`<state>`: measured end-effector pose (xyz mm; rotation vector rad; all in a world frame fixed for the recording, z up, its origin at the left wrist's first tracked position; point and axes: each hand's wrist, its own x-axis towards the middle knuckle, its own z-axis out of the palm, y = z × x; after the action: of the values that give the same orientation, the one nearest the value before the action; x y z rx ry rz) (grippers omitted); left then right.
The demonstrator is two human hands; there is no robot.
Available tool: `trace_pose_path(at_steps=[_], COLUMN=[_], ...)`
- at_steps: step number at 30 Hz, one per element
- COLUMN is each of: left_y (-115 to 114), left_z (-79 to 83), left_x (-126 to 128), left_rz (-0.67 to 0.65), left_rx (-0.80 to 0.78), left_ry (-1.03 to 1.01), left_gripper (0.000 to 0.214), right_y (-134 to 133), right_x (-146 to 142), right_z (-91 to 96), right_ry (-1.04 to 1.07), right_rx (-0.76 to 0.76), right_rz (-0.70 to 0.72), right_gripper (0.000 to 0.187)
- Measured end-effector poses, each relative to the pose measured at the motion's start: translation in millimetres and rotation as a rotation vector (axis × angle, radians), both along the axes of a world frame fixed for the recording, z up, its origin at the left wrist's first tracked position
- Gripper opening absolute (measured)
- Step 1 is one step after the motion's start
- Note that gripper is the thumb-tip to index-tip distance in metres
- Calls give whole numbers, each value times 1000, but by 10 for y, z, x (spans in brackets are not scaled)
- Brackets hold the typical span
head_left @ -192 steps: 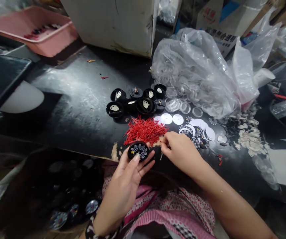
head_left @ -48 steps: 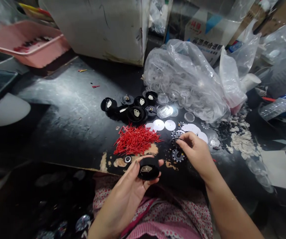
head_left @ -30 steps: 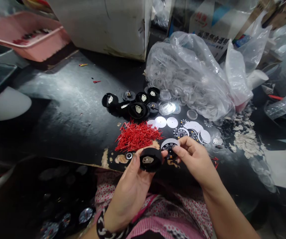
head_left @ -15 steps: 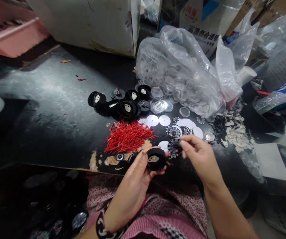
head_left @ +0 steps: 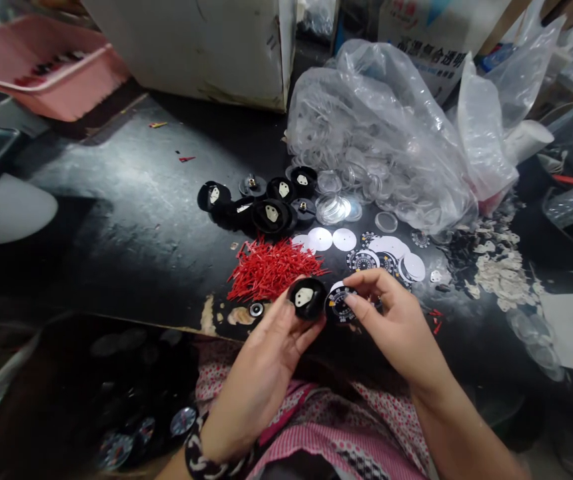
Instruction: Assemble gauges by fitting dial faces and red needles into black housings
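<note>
My left hand (head_left: 279, 333) is closed around a round black gauge housing (head_left: 316, 305), its hollow side tilted up toward me. A cream-coloured plate with small holes (head_left: 304, 297) sits inside it. Between the thumb and fingertips of my right hand (head_left: 391, 320) is a black gauge dial (head_left: 337, 305) with white markings, held just right of the housing's rim. Beyond my hands lie a heap of thin red pointers (head_left: 269, 270), several white discs (head_left: 320, 239) and more printed dials (head_left: 364, 261). More black housings (head_left: 271, 215) with cream plates stand grouped behind the red heap.
A clear plastic bag of transparent round covers (head_left: 366, 140) fills the back right. Small cream plates (head_left: 501, 273) are piled at the right. A pink bin (head_left: 66, 87) and a large pale box (head_left: 191, 53) stand at the back. Finished-looking gauges (head_left: 182, 421) lie below the table edge.
The view has swung slightly left. My left hand has tipped the housing so its inside shows more. My right hand has lifted the dial off the table and brought it beside the housing.
</note>
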<state>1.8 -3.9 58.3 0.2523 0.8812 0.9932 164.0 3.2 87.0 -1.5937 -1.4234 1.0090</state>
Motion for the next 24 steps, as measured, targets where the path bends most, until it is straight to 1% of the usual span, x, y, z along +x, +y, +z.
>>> trace_pose_path(at_steps=[3, 5, 9, 11, 13, 16, 18, 20, 22, 24], left_y=[-55, -86, -126, -138, -143, -148, -158, -180, -205, -221], left_z=[0, -19, -105, -148, -170, -156, -133, -121, -131, -155], left_x=[56, 69, 32, 8, -5, -8, -21, -63, -141, -242], left_rz=[-12, -7, -46, -67, -93, -135, -164, -189, -201, -158], left_rx=[-20, -3, 90, 121, 146, 191, 217, 226, 199, 136], left_ry=[28, 65, 130, 171, 203, 254, 325, 399, 427, 426], left_gripper=[32, 32, 35, 37, 39, 36, 29, 25, 25, 28], right_y=[-2, -3, -12, -10, -9, -45, -102, -161, -182, -133], right_x=[-149, -219, -221, -182, -143, -110, -106, -111, -122, -144], right_z=[44, 37, -23, -40, -40, -28, -24, -20, -11, -5], right_ry=[-92, -94, -21, 8, -5, -103, -126, -105, -95, -128], right_rx=[90, 106, 52, 10, -45, -108, -125, -120, -99, -76], right_rz=[4, -9, -59, -50, -9, 55, 106, 164, 229, 311], right_gripper=[6, 3, 3, 5, 7, 12, 12, 13, 17, 15])
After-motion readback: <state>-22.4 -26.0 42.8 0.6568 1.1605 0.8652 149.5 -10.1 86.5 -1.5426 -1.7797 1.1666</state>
